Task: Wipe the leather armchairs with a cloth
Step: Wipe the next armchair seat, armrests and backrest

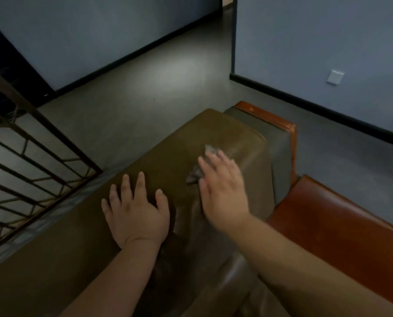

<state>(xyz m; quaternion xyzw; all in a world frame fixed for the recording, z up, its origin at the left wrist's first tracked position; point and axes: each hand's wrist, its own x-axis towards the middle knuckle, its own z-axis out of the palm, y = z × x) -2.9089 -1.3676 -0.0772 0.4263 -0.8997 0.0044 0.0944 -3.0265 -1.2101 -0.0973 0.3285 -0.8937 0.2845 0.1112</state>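
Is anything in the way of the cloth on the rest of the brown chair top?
Nothing visible past it. The right hand presses the cloth flat on the brown armchair; only the left hand rests on the leather behind it.

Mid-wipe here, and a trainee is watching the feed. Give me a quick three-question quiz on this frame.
1. True or false: the left hand holds the cloth.
2. Which hand presses the cloth on the brown armchair back: A left, B right?
3. Fill in: the neighbouring seat cushion is ___ leather.

Key: 1 false, it lies flat and bare on the leather; 2 B; 3 orange.
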